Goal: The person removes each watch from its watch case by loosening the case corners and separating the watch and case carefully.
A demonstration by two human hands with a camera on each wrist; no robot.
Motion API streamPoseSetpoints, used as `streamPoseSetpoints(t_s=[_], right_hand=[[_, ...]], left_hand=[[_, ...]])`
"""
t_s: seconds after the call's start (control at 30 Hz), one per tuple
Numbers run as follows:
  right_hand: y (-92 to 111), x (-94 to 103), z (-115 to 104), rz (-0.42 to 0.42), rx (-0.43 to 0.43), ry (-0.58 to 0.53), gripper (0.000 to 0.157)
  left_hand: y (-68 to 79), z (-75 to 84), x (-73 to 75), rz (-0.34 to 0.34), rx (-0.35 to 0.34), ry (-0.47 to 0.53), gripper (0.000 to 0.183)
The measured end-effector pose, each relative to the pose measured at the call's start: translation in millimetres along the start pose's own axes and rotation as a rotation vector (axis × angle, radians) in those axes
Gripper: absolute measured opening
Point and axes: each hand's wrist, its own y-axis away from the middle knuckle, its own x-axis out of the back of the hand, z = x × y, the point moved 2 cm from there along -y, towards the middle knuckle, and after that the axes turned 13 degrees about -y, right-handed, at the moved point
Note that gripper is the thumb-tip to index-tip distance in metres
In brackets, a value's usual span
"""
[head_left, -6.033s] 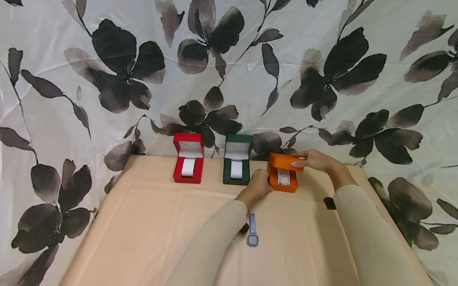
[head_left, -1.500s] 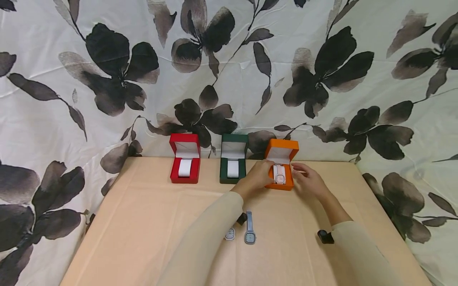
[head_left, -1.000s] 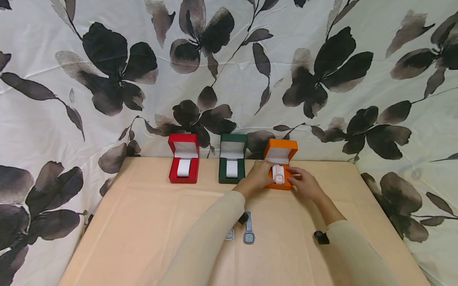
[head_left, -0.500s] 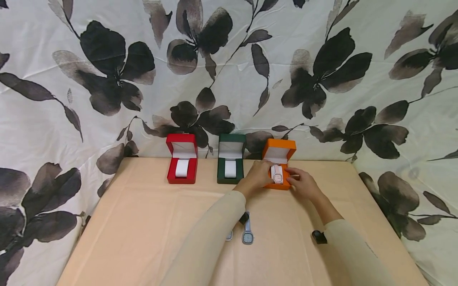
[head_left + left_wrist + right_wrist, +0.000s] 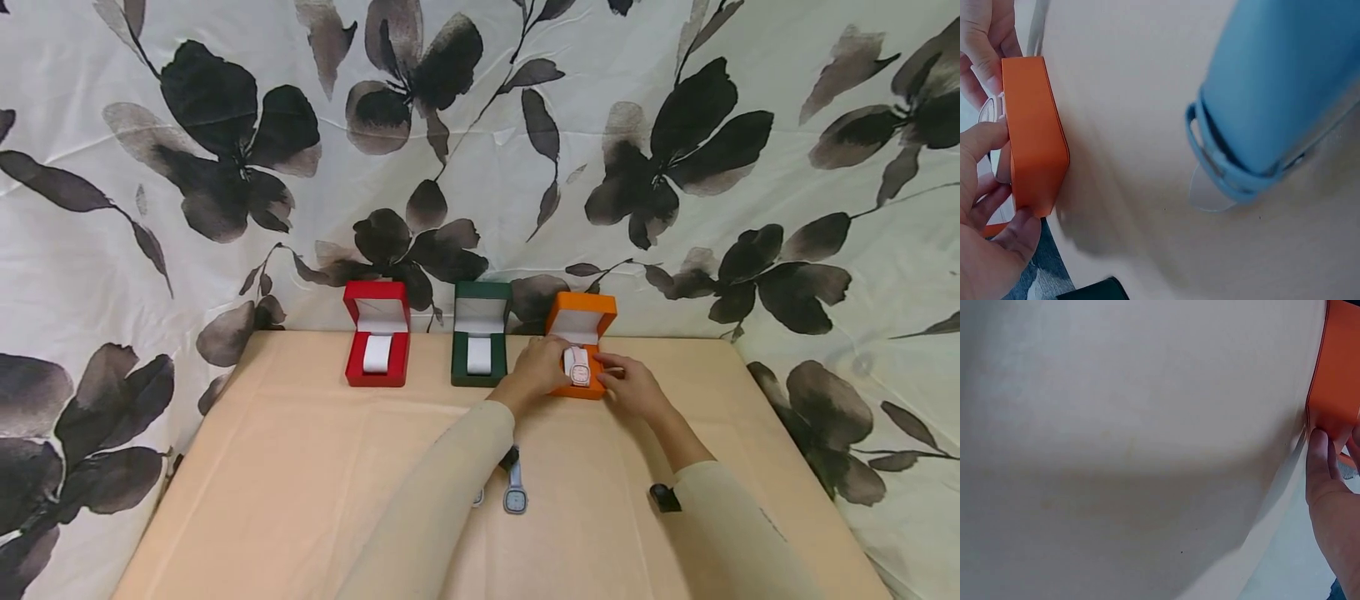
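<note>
An orange watch box (image 5: 583, 302) stands with its lid raised at the back of the table. On the white cushion inside it sits a pale-strapped watch (image 5: 580, 372) with a square face. My left hand (image 5: 534, 371) grips the box's left side; in the left wrist view its thumb (image 5: 1022, 234) lies on the outer wall, its forefinger near the watch. Around the right side, my right hand (image 5: 636, 387) holds the wall, thumb (image 5: 1318, 450) outside; its other fingertips are partly hidden. A blue watch (image 5: 515, 498) lies in front, beside another watch (image 5: 477, 498) mostly covered by my left sleeve.
To the left stand a green watch box (image 5: 482, 290) and a red watch box (image 5: 377, 290), both open with bare white cushions. A floral cloth (image 5: 480, 192) hangs right behind the table (image 5: 300, 467). Small black wrist cameras (image 5: 664, 497) sit under the sleeves.
Six seconds ago my right hand held the half-lowered orange lid; now the lid stands up and that hand is at the box's right side. Over the last second both hands hardly move.
</note>
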Motion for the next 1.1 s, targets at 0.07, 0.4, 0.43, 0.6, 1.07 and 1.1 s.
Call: streamPoseSetpoints(t_s=[0.07, 0.4, 0.43, 0.6, 1.07, 1.1], right_hand=[[0.0, -0.7, 0.9, 0.001, 0.001, -0.004, 0.046], [1.2, -2.7, 1.8, 0.003, -0.012, -0.001, 0.046], [1.5, -2.7, 1.5, 0.005, -0.011, 0.001, 0.046], [1.4, -1.5, 1.2, 0.009, -0.010, 0.016, 0.046], [1.7, -1.3, 3.0, 0.014, -0.015, -0.020, 0.046], [2.0, -1.1, 3.0, 0.016, -0.020, -0.027, 0.046]], left_hand=[[-0.2, -0.3, -1.7, -0.004, -0.005, 0.008, 0.057], [0.9, -1.8, -4.9, 0.007, -0.036, 0.035, 0.061], [1.1, -2.0, -4.8, 0.010, -0.038, 0.039, 0.061], [0.8, -3.2, -4.1, 0.027, -0.050, 0.048, 0.062], [-0.4, -8.9, -5.6, 0.087, -0.077, 0.026, 0.062], [-0.6, -9.2, -5.7, 0.094, -0.085, 0.021, 0.062]])
